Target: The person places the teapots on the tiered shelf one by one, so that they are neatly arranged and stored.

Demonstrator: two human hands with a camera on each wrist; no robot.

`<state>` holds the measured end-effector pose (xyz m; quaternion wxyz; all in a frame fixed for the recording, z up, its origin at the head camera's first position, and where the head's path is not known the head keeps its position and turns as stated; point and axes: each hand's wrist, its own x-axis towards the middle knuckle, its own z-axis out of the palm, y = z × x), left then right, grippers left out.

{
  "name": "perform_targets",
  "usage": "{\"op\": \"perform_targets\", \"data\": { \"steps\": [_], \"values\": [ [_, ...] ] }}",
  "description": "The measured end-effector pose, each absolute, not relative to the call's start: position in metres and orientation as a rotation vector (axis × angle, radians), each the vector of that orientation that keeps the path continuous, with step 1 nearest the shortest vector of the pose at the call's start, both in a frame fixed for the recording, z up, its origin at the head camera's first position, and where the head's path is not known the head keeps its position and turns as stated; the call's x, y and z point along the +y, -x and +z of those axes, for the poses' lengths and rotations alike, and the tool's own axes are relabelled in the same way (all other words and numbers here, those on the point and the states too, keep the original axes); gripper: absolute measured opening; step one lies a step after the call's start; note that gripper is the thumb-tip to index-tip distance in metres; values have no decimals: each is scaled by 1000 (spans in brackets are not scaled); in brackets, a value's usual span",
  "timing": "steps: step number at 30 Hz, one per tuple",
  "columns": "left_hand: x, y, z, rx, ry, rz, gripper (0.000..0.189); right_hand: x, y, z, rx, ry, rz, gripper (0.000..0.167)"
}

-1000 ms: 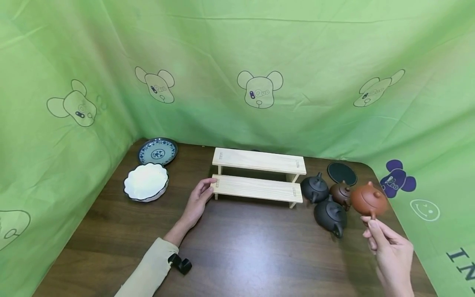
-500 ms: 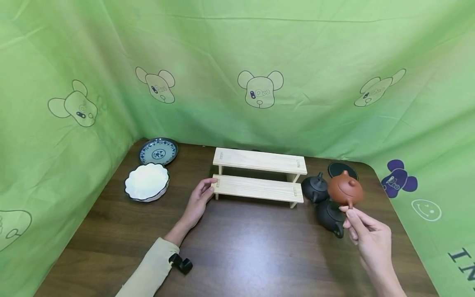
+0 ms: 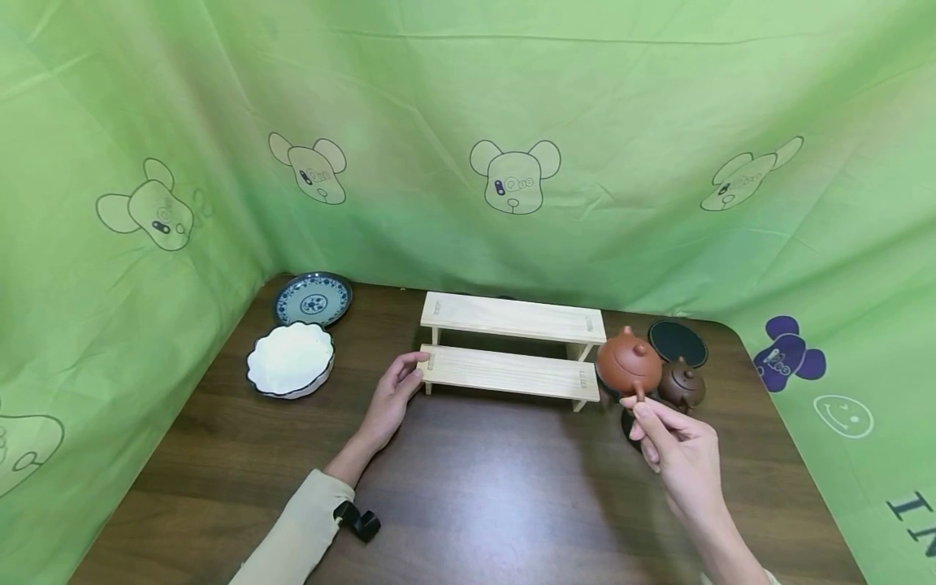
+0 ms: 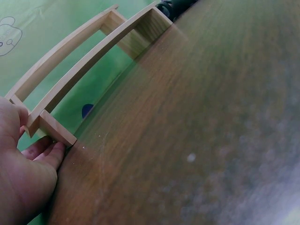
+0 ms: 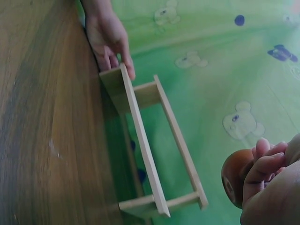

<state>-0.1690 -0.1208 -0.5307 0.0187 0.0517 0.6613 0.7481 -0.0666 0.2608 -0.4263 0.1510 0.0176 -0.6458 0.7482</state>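
My right hand (image 3: 683,459) pinches a reddish-brown clay teapot (image 3: 627,366) by its handle or spout; I cannot tell which. It hangs in the air just off the right end of the two-tier wooden display stand (image 3: 512,372). At the stand's left end, my left hand (image 3: 386,406) grips the corner of the lower tier. In the left wrist view its fingers (image 4: 47,152) lie against the stand's end leg. A dark brown teapot (image 3: 682,385) sits to the right. Black teapots (image 3: 630,428) are mostly hidden behind the right hand and the red teapot.
A round black disc (image 3: 678,342) lies at the back right of the wooden table (image 3: 468,496). On the left are a blue patterned plate (image 3: 313,298) and a white scalloped dish (image 3: 290,358). Green cloth (image 3: 409,97) closes off the back and sides.
My right hand has carried the red teapot leftward, from the table's right side across the other teapots to the stand's right end. The left hand has stayed at the stand.
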Motion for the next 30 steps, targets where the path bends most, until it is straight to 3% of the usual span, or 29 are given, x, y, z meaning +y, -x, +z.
{"op": "perform_targets", "data": {
  "steps": [16,30],
  "values": [
    [-122,169,-532,2053,-171,2315,34,224,86,-431,-1996,-131,2112,13],
    [-121,168,-532,2095,-178,2293,34,200,111,-439,-2050,-151,2072,18]
  ]
}}
